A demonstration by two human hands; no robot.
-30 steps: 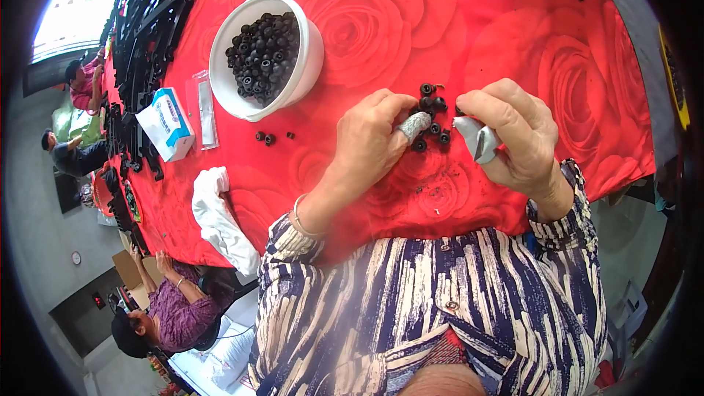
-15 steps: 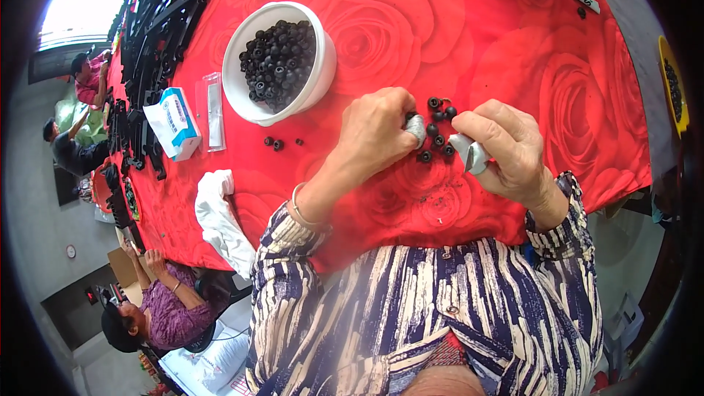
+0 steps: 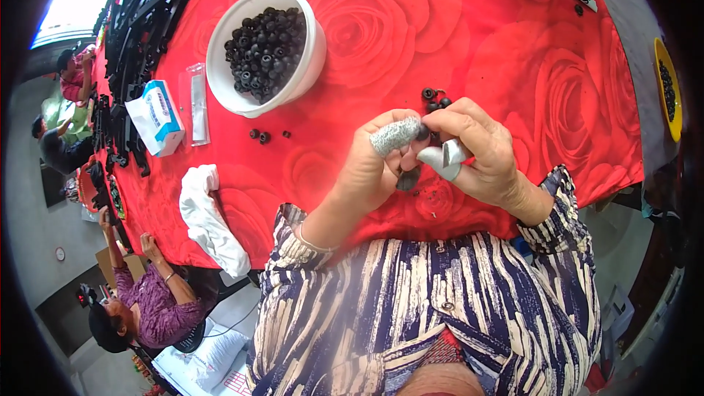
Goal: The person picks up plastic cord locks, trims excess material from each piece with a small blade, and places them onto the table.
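Note:
My left hand [image 3: 378,165] and my right hand [image 3: 477,150] meet above a table with a red rose-patterned cloth [image 3: 557,88]. Both wear grey finger covers. Between the fingertips of the two hands I pinch a small black ring part [image 3: 422,133]. A dark piece shows under my left fingers, too hidden to tell what it is. A few loose black rings [image 3: 434,97] lie on the cloth just beyond my hands.
A white bowl [image 3: 312,55] full of black rings stands at the upper left. Nearby lie a tissue pack [image 3: 158,117], a clear packet [image 3: 198,103], a white cloth [image 3: 209,216]. Black strips [image 3: 136,37] line the left edge. A yellow dish [image 3: 669,88] is far right. People sit at the left.
Both hands have risen off the small pile of rings and come closer together, now holding one ring between them.

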